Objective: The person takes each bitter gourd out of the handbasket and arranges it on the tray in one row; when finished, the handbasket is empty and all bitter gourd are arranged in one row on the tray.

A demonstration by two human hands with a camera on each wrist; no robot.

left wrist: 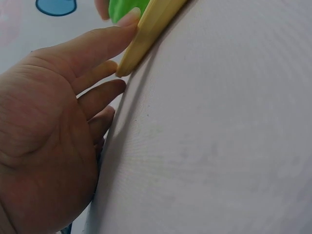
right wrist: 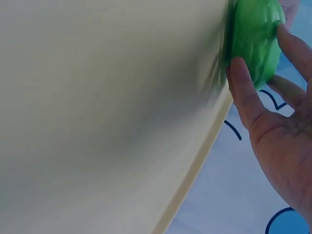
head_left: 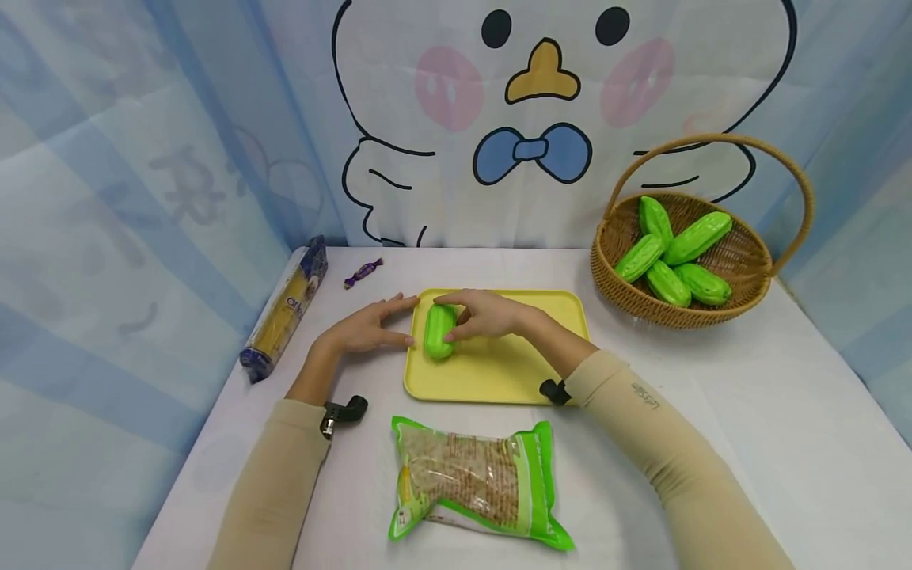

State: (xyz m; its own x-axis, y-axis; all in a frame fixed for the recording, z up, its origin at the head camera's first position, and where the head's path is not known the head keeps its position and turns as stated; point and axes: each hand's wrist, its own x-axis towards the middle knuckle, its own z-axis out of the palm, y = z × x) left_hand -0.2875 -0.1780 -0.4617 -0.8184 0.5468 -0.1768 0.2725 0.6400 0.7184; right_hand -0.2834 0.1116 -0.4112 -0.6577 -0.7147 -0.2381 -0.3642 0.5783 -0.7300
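Note:
A bright green toy cucumber [head_left: 440, 331] lies upright along the left end of a yellow tray [head_left: 513, 380]. My right hand [head_left: 488, 315] pinches it, with the thumb at its lower right side and the index finger by its far end. In the right wrist view, thumb and fingers touch the cucumber [right wrist: 256, 41] just above the tray surface [right wrist: 122, 97]. At the tray's left rim, my left hand [head_left: 366, 326] rests with its fingers extended. The left wrist view shows its thumb against the tray edge [left wrist: 141, 41], the other fingers below.
Several similar green cucumbers [head_left: 698, 237] fill a wicker basket [head_left: 641, 305] with a tall handle at the back right. A green-edged noodle bag [head_left: 477, 475] lies in front of the tray. A long yellow-and-blue packet [head_left: 285, 313] and a purple-wrapped candy [head_left: 363, 272] lie at the left.

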